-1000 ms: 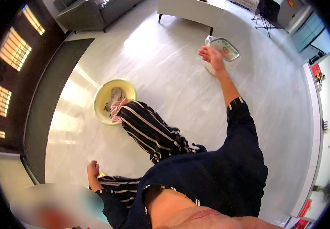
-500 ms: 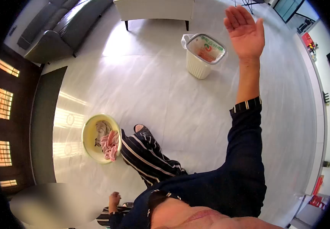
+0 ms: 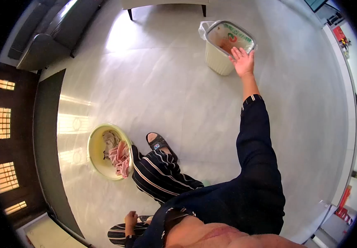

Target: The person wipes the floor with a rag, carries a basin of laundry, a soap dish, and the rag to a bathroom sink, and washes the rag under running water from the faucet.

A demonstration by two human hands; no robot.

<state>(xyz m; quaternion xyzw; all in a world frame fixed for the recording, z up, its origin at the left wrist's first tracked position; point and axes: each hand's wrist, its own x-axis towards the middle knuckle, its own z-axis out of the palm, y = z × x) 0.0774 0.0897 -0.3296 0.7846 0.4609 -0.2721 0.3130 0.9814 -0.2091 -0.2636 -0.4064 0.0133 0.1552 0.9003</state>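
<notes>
My right hand is stretched out, palm up, fingers spread and nothing in it. It overlaps the near right rim of a cream waste bin; whether it touches the rim I cannot tell. The bin has a grey rim and a plastic bag bulging over its left side. Reddish-brown and green print shows inside. Low by my striped trouser leg, my left hand has its fingers curled in, with nothing visible in them. A pale yellow basin on the floor holds a pink cloth and a greyish-beige cloth.
My sandalled foot is on the pale tiled floor beside the basin. A dark sofa stands at upper left, a white piece of furniture on legs at the top. A dark mat lies along the left door.
My right arm has come down from raised beside the bin to its near rim. The view has shifted, and more of my sandal shows. My left hand stays low by my leg.
</notes>
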